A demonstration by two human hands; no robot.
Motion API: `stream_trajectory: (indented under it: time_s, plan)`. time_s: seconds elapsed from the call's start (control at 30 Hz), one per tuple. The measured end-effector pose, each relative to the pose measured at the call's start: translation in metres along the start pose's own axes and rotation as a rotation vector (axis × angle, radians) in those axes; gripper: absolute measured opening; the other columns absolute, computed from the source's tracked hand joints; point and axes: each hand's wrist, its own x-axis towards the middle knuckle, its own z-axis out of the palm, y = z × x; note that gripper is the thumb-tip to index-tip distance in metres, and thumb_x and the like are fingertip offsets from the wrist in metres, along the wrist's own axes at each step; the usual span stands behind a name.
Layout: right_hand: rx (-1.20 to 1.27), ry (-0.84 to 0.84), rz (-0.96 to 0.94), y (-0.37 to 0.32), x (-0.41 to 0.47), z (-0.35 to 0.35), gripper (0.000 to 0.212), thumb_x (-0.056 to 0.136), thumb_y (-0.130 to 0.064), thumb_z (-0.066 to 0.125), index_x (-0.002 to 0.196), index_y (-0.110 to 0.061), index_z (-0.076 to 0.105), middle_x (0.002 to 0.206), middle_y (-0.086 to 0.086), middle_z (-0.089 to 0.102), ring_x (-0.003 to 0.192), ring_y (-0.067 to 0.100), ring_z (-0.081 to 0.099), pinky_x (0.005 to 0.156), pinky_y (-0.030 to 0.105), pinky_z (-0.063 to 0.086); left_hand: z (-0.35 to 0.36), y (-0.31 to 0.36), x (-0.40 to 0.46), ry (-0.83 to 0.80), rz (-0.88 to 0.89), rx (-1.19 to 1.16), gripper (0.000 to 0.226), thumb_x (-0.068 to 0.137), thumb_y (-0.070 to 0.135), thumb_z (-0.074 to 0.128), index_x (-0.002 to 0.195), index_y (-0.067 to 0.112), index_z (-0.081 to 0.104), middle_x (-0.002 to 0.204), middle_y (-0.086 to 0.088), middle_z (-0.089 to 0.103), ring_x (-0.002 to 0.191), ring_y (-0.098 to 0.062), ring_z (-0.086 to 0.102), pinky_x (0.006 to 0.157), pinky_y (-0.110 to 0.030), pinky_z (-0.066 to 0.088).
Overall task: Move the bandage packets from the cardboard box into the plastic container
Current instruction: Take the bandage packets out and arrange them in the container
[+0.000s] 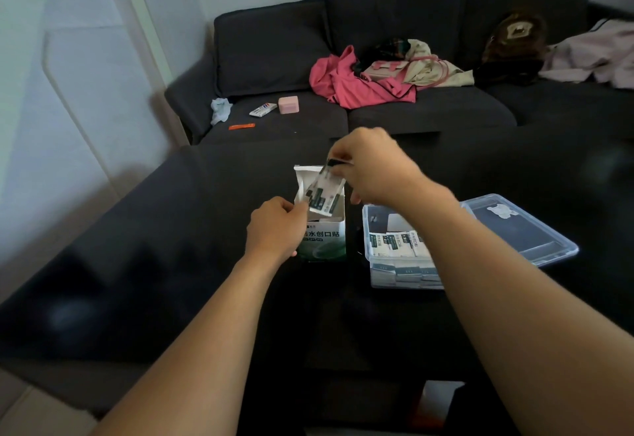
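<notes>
Two bare forearms reach up from the bottom of the frame over a dark table. At centre, the left hand curls its fingers round the upper side of the upright cardboard box, whose lid flap stands open. Just above it, the right hand pinches the top of a small bunch of bandage packets, which hangs tilted over the box mouth. Right of centre, just beside the box, sits the clear plastic container, already holding rows of packets. Its lid lies behind it to the right. A dark sofa with pink clothing fills the upper frame.
</notes>
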Motion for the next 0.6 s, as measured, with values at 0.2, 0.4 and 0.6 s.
stream_trajectory:
  time_s: [0.2, 0.4, 0.6]
  plan:
    - [0.381, -0.031, 0.095, 0.013, -0.010, -0.041, 0.006, 0.098, -0.011, 0.065, 0.102, -0.008, 0.069, 0.088, 0.008, 0.075, 0.051, 0.016, 0.071, 0.043, 0.021, 0.052, -0.006, 0.009, -0.002, 0.215, 0.068, -0.142, 0.041, 0.097, 0.038, 0.047, 0.076, 0.006, 0.060, 0.071, 0.000, 0.061, 0.067, -0.014, 0.056, 0.073, -0.042, 0.055]
    - [0.555, -0.292, 0.052, 0.030, -0.020, -0.048, 0.010, 0.098, -0.009, 0.064, 0.105, -0.005, 0.070, 0.093, 0.012, 0.078, 0.061, 0.013, 0.065, 0.051, 0.021, 0.054, -0.007, 0.033, -0.024, 0.200, 0.362, -0.422, 0.044, 0.102, 0.048, 0.043, 0.097, 0.012, 0.069, 0.086, 0.003, 0.066, 0.077, -0.008, 0.061, 0.069, -0.032, 0.051]
    - [0.493, -0.348, -0.007, 0.032, -0.020, -0.045, 0.014, 0.098, -0.006, 0.063, 0.108, -0.009, 0.071, 0.087, 0.008, 0.077, 0.065, 0.012, 0.065, 0.056, 0.023, 0.054, -0.003, 0.051, -0.047, -0.559, -0.028, -0.744, 0.060, 0.109, 0.048, 0.024, 0.116, 0.009, 0.068, 0.085, -0.011, 0.074, 0.070, -0.022, 0.068, 0.050, -0.028, 0.054]
